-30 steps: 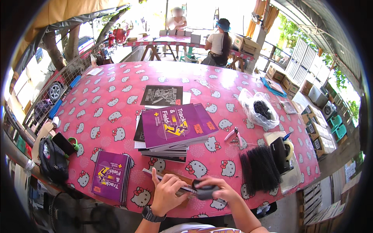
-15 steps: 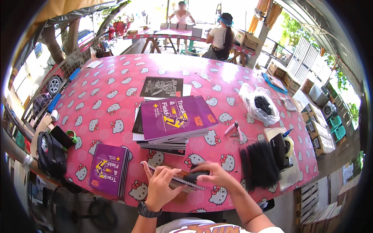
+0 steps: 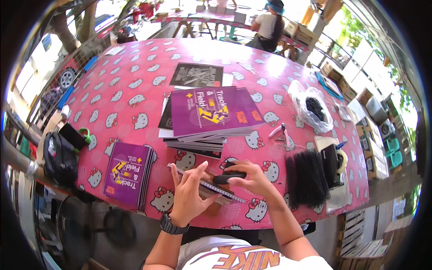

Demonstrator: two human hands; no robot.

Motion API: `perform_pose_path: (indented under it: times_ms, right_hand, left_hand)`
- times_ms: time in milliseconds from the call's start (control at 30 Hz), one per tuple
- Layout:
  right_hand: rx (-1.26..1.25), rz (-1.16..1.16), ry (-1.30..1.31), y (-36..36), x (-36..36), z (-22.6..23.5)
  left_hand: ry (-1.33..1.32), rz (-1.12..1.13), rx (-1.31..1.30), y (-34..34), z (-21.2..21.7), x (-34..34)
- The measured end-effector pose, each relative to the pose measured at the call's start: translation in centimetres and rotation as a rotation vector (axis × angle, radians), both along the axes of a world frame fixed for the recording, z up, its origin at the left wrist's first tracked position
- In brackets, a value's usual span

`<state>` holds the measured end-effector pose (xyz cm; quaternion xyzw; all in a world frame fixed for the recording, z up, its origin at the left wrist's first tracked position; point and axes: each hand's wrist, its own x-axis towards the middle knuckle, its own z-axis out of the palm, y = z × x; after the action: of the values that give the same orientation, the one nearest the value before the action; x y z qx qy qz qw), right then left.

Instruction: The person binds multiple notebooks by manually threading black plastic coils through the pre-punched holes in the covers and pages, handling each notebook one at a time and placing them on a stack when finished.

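Observation:
My left hand (image 3: 191, 194), with a dark watch at the wrist, grips a notebook (image 3: 211, 192) standing on edge, thumb on the near side and several fingers raised. My right hand (image 3: 252, 178) is closed around a black rounded tool (image 3: 229, 173) against the notebook's punched edge. A thin dark spiral coil (image 3: 272, 207) trails off to the right end of that edge. Beneath lies a brown block (image 3: 213, 209), mostly hidden. Beyond the hands rises a stack of purple-covered notebooks (image 3: 204, 112); a smaller pile of purple notebooks (image 3: 127, 174) lies to the left.
On the right lie black spiral coils (image 3: 308, 178), pink-handled pliers (image 3: 281, 134), a tape roll (image 3: 342, 163) and a plastic bag (image 3: 311, 108) with black contents. A black bag (image 3: 60, 157) rests at the left edge. A person (image 3: 268, 27) sits at a farther table.
The view has tipped downward, so the table sits higher in the picture. My right hand still holds the black tool at the notebook's edge, and my left hand stays on the notebook.

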<state>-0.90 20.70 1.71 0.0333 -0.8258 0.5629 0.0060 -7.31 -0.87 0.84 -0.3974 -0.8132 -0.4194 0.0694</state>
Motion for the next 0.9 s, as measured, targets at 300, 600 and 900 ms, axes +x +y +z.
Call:
perform_pose_path:
  times_ms: [300, 600, 900]
  right_hand:
    - [-0.125, -0.03, -0.125, -0.6, -0.5, -0.4]
    - [-0.357, -0.012, -0.002, -1.6, 0.9, 0.2]
    - [-0.342, 0.202, 0.035, -0.5, 1.1, 1.4]
  left_hand:
    - [0.006, 0.285, 0.447, -1.6, -2.8, -1.1]
    - [-0.819, -0.054, 0.819, -1.2, -5.8, -2.8]
    - [-0.958, -0.149, 0.975, 0.1, -5.2, -0.7]
